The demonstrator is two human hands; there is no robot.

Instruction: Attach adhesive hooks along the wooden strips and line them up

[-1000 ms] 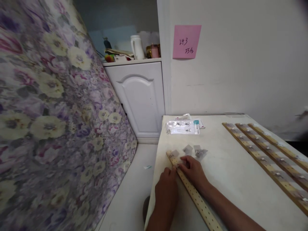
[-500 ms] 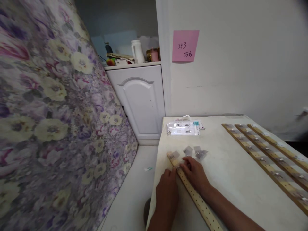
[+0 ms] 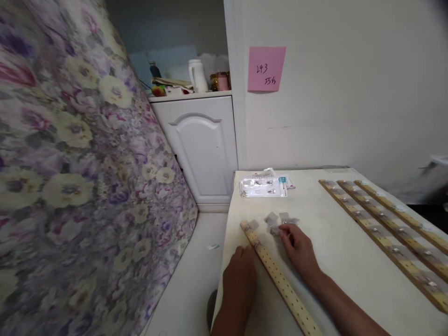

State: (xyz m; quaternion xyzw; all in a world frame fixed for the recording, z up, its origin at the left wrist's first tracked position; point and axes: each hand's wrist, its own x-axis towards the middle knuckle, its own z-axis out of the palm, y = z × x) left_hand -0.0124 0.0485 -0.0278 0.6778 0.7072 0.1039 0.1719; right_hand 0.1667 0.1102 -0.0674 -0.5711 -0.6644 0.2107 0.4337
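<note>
A pale wooden strip (image 3: 280,280) with rows of small holes lies slanting across the table. My left hand (image 3: 241,277) is closed, its curled fingers at the strip's left edge near the far end; its fingertips are partly hidden. Two small clear packets lie on the strip's far part, one packet (image 3: 252,225) close to the tip and another beside my left fingers. My right hand (image 3: 297,245) is to the right of the strip, thumb and forefinger pinched at the edge of a small clear bag (image 3: 274,229) with tiny metal pieces. Similar bags (image 3: 285,217) lie just beyond it.
Three wooden strips (image 3: 367,224) bearing packets lie side by side at the right. Blister packs of metal hooks (image 3: 264,186) rest at the table's back left. A flowered curtain (image 3: 87,163) hangs left, a white cabinet (image 3: 199,149) stands behind, and a wall closes the back.
My right hand has moved from the strip, right and slightly away from me, to the loose small bags. A packet on the strip now shows uncovered. My left hand stays by the strip.
</note>
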